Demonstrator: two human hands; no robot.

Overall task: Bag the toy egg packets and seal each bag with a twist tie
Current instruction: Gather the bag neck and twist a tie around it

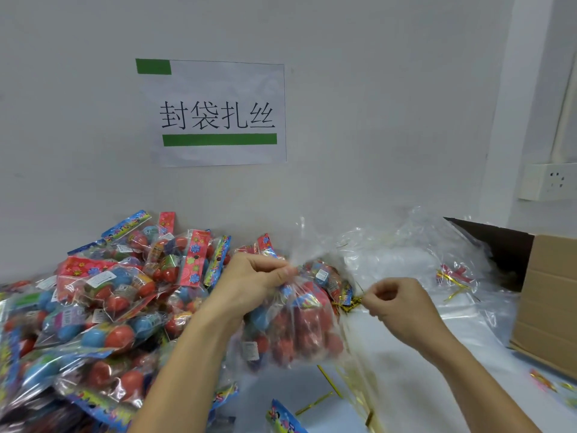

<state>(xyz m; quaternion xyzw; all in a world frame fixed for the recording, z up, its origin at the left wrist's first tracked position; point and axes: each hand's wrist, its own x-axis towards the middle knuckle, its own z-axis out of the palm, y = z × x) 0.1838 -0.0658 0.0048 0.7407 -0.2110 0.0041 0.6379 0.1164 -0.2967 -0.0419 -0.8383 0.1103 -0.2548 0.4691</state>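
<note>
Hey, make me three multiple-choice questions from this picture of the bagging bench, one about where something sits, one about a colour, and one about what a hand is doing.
1. Where is the cardboard box?
A. at the right edge of the table
B. on the left, under the packet pile
C. hanging on the wall

2. What colour are the loose twist ties on the table?
A. white
B. gold
C. black

3. What is the left hand doing?
A. lying flat on the table
B. pointing at the wall sign
C. gripping the gathered neck of the filled clear bag

Answers: 1 A, the box stands at the far right. 2 B, the strips shine gold. 3 C, its fingers bunch the plastic above the eggs.
</note>
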